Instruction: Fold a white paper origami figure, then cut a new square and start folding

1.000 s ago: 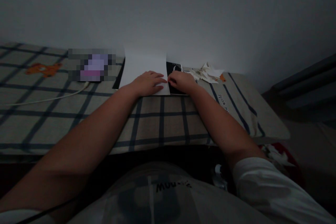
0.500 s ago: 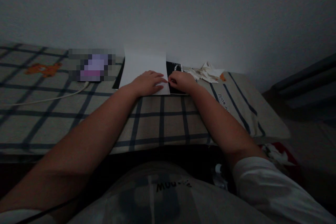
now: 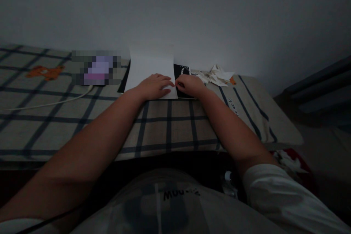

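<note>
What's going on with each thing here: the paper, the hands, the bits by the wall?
White sheet: flat on a dark board, pressed down.
Left hand: palm down on the sheet.
Right hand: fingers curled at the sheet's right edge.
Dark board: lying flat, mostly covered.
Paper scraps: loose heap.
White cable: slack on the checked cloth.

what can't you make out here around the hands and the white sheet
Head view only, and it is dim.
- Right hand: its fingertips curl under at the white sheet's right edge, so its grip cannot be told.
- Black card: mostly covered by the sheet and that hand; its print is too small.
- Pixelated patch: blurred out.
- Paper scraps: too dark and small to count.
- Left hand lies flat, hiding the sheet beneath.
</note>
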`<state>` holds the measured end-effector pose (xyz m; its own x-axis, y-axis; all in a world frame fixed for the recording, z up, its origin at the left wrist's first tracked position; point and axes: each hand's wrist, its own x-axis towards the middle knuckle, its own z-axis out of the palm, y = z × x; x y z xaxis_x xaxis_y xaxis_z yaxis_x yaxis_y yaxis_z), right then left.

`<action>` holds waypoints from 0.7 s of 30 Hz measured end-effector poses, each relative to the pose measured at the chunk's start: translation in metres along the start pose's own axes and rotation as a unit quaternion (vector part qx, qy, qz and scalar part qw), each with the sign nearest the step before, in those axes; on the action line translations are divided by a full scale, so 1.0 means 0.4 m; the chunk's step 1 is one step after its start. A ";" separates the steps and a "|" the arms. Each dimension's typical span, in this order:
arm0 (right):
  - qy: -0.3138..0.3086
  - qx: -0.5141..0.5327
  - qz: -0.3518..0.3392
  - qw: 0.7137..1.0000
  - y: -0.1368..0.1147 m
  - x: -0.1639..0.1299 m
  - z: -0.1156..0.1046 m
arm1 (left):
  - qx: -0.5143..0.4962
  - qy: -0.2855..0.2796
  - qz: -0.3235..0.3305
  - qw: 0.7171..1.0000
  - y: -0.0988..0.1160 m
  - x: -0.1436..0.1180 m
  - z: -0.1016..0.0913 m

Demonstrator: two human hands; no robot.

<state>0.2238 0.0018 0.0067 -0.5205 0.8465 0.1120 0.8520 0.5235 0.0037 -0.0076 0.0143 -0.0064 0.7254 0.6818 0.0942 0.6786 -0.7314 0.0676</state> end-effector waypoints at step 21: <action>-0.006 0.001 -0.008 1.000 -0.005 -0.009 -0.011 | 0.000 0.004 -0.005 1.000 0.001 0.000 -0.001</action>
<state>0.2243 -0.0026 0.0109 -0.5354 0.8387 0.0995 0.8431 0.5377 0.0043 -0.0075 0.0141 -0.0059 0.7177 0.6890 0.1007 0.6858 -0.7245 0.0694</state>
